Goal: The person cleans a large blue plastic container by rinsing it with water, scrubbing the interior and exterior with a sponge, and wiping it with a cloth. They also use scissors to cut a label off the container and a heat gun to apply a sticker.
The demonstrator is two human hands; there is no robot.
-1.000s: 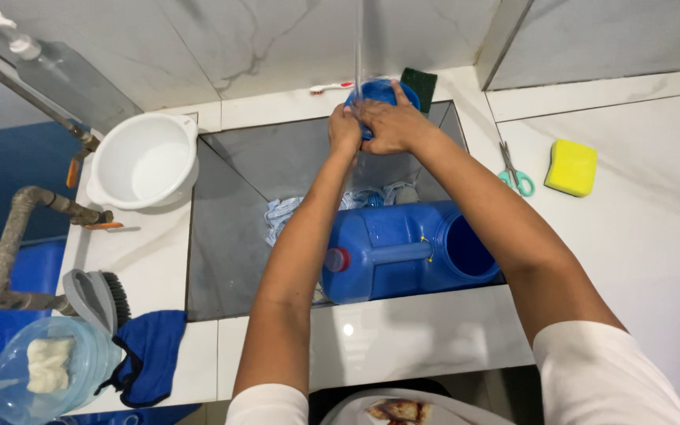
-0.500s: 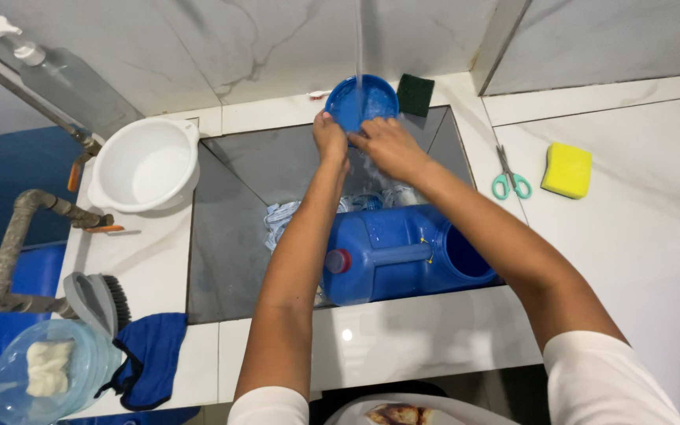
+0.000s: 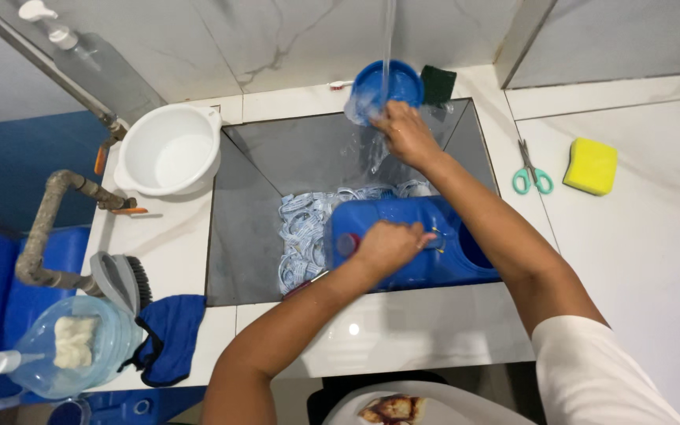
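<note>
Right hand (image 3: 404, 132) is gripping the blue lid (image 3: 383, 86) under running water at upper centre. Left hand (image 3: 387, 245) is closing on the jug (image 3: 411, 244), lying lengthwise left-to-right in the sink (image 3: 253, 197) below.

Your left hand (image 3: 387, 245) covers the handle of the blue jug (image 3: 411, 240), whose far end your right forearm hides. Running water blurs the blue lid (image 3: 383, 85) your right hand (image 3: 405, 132) holds. The soap bottle (image 3: 92, 55) is cropped at the top edge.
</note>
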